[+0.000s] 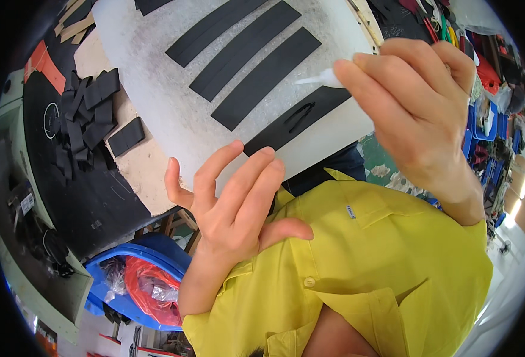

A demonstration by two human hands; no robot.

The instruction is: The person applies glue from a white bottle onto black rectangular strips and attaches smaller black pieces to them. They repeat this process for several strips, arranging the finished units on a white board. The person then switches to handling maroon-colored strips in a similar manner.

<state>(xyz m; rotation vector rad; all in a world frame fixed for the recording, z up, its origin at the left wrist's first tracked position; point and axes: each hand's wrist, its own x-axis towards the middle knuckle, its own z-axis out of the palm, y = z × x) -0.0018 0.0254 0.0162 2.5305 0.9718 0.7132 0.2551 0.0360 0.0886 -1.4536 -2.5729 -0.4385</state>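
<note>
My right hand (420, 101) is closed around a small white squeeze bottle (329, 78), most of it hidden in the fingers. Its thin, pale nozzle points left, above the nearest black strip (270, 132). A dark, shiny loop-shaped mark (300, 117) lies on that strip; I cannot make out whether it is liquid or a separate piece. At the strip's left end, my left hand (229, 208) has its fingers spread, with fingertips at or just over the strip's edge. Beyond it, several more black strips (266, 78) lie side by side on a whitish board (149, 77).
A pile of folded black pieces (87, 116) sits on the dark table at left, with one flat black piece (127, 137) beside it. Below the table edge stands a blue bin (110, 256) holding a red plastic bag (146, 285). Blue bins (485, 125) line the right side.
</note>
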